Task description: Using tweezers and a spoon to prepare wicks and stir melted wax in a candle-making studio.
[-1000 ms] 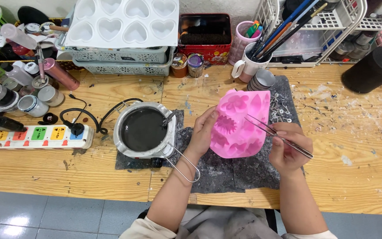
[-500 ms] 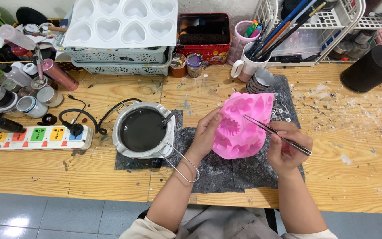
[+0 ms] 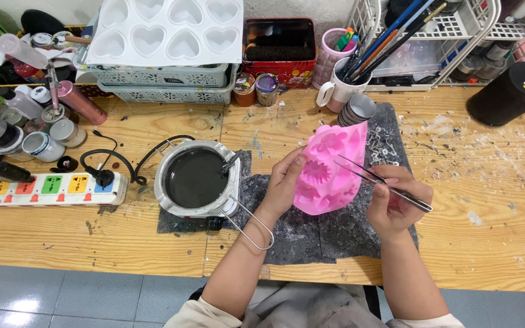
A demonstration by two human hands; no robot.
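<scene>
My left hand [image 3: 285,180] grips the left edge of a pink silicone mould [image 3: 329,169] with flower-shaped cavities, tilted up above a dark grey mat [image 3: 311,234]. My right hand [image 3: 396,200] holds metal tweezers [image 3: 379,180], whose tips point left over the mould's cavities. To the left of my left hand stands a round metal melting pot [image 3: 197,178] full of dark liquid, with a wire handle sticking out toward me.
A white power strip [image 3: 47,187] with coloured switches lies at the left. Jars and bottles [image 3: 44,130] crowd the far left. A white heart mould [image 3: 168,30] rests on baskets at the back, beside a red tin [image 3: 282,51], a brush mug [image 3: 344,88] and a black cylinder [image 3: 508,94].
The pink mould has turned more edge-on and tilted further, showing a narrower face. My right hand with the tweezers has shifted slightly right and down.
</scene>
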